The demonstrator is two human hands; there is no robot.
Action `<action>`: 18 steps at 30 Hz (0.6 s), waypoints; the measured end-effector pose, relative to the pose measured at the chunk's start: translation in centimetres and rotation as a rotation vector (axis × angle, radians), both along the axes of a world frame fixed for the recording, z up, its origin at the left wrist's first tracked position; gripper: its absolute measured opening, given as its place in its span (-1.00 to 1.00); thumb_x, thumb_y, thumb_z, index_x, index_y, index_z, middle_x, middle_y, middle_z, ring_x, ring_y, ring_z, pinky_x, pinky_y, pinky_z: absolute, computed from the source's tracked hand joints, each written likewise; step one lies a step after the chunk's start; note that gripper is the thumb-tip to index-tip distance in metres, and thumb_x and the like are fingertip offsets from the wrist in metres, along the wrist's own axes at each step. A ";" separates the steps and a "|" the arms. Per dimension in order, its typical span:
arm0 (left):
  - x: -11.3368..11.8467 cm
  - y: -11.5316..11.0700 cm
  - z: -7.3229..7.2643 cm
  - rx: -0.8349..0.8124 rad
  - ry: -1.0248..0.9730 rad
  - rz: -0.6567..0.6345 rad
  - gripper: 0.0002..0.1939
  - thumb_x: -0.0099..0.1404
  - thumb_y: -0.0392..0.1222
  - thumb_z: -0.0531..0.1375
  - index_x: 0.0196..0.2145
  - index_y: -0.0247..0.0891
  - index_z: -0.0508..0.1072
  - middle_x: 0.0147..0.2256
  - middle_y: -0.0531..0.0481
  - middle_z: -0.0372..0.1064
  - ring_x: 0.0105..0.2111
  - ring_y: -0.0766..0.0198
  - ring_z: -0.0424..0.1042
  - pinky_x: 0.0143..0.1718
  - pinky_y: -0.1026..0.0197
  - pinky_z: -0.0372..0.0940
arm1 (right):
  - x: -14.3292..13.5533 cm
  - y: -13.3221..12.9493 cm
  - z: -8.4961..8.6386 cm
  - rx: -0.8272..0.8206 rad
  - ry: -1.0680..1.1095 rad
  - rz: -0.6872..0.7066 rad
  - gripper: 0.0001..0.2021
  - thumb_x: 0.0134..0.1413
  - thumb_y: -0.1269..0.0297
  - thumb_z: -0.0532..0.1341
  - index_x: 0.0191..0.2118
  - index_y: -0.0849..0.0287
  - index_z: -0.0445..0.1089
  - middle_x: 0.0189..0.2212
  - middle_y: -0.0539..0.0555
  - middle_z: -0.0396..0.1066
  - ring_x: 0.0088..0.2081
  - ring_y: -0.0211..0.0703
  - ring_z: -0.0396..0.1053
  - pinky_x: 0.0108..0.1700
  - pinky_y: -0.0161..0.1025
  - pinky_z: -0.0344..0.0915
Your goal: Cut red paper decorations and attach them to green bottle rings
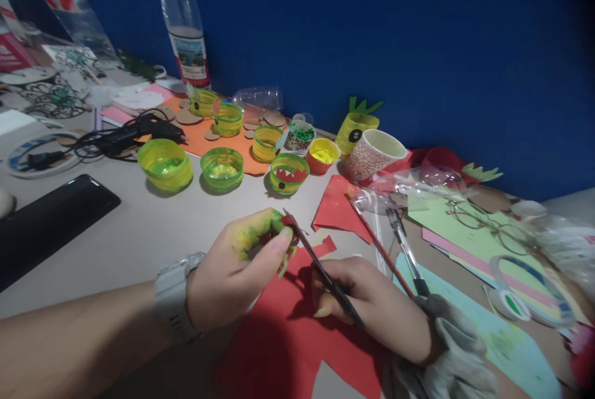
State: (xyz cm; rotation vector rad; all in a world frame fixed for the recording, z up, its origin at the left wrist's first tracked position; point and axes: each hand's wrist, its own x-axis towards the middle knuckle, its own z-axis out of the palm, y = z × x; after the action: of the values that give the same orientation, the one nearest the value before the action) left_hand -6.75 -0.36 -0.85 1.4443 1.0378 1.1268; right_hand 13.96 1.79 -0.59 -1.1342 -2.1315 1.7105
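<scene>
Left fingers point(275, 249) pinching red scrap point(285, 220), right fingers point(341, 267) gripping slim dark tool point(320, 267)

Left forearm point(88, 337), extended left of the wristwatch point(174, 300); left hand point(237, 269), right of the wristwatch, thumb and fingertips pinched, skin smeared green and yellow; right hand point(360, 290), farther right of the wristwatch, fingers curled in a pen-like grip.

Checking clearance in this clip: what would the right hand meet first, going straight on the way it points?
Probably the left hand, ahead of the right hand, though depth is unclear.
</scene>
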 end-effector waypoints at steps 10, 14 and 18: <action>-0.1 -0.3 -0.2 -0.034 -0.005 -0.002 -0.73 0.44 -0.16 -0.01 -0.43 -0.22 0.26 -0.50 0.12 0.22 -0.50 0.38 0.19 -0.43 0.34 0.18 | -0.2 0.0 0.0 -0.018 -0.018 -0.004 -0.60 0.07 -0.06 0.26 -0.50 0.20 0.31 -0.57 -0.07 0.33 -0.51 -0.28 0.22 -0.45 -0.36 0.11; -0.1 -0.2 -0.3 -0.059 -0.006 0.010 -0.73 0.43 -0.11 0.01 -0.42 -0.22 0.27 -0.50 0.11 0.21 -0.50 0.37 0.19 -0.44 0.33 0.18 | -0.2 0.0 0.2 -0.012 -0.025 -0.001 -0.58 0.05 -0.08 0.27 -0.50 0.20 0.29 -0.59 -0.08 0.29 -0.51 -0.29 0.19 -0.45 -0.37 0.10; 0.0 -0.1 -0.2 -0.067 -0.015 -0.013 -0.72 0.43 -0.14 0.01 -0.45 -0.23 0.24 -0.51 0.12 0.17 -0.51 0.38 0.15 -0.46 0.34 0.15 | -0.2 0.0 0.2 -0.023 -0.020 0.000 -0.57 0.06 -0.11 0.25 -0.50 0.20 0.29 -0.59 -0.08 0.29 -0.51 -0.29 0.17 -0.46 -0.36 0.08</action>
State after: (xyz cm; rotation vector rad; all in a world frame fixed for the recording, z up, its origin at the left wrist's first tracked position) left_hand -6.76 -0.44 -1.08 1.3864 1.0445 1.0822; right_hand 13.78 1.82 -0.35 -1.1627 -2.1282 1.7356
